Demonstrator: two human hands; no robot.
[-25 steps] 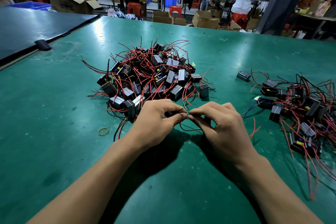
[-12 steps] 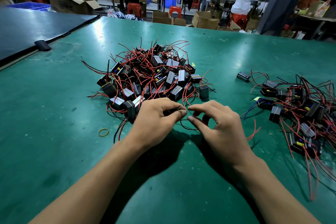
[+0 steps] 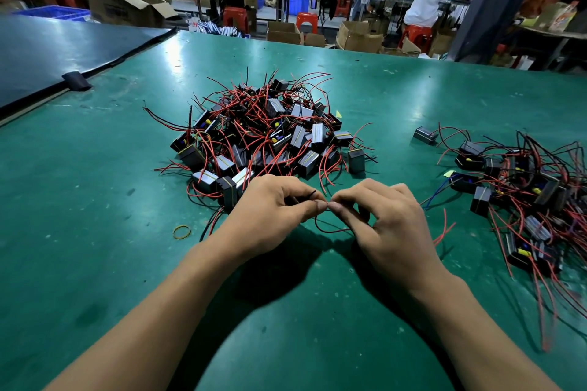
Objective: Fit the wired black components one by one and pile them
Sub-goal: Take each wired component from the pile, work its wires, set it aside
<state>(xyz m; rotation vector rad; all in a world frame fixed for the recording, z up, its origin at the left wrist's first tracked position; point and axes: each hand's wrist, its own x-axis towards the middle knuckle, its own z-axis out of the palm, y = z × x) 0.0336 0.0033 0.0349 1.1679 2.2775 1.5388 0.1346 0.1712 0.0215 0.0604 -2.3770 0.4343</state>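
Observation:
A big heap of black box components with red and black wires (image 3: 270, 133) lies on the green table (image 3: 95, 216) just beyond my hands. A second, flatter heap of the same components (image 3: 521, 187) spreads at the right. My left hand (image 3: 270, 216) and my right hand (image 3: 387, 222) meet fingertip to fingertip in front of the big heap. Both pinch thin wires (image 3: 330, 229): a black end sticks up from my left fingers, and a red loop hangs below the pinch. Whatever component these wires belong to is hidden under my hands.
A yellow rubber band (image 3: 181, 232) lies left of my left wrist. A dark mat (image 3: 63, 51) covers the table's far left. Beyond the far edge are cardboard boxes (image 3: 359, 36), red stools and people at other benches.
Half a second ago my right fingertips had drawn slightly away from my left; now they are back together, pinching the wires. The heaps have not moved.

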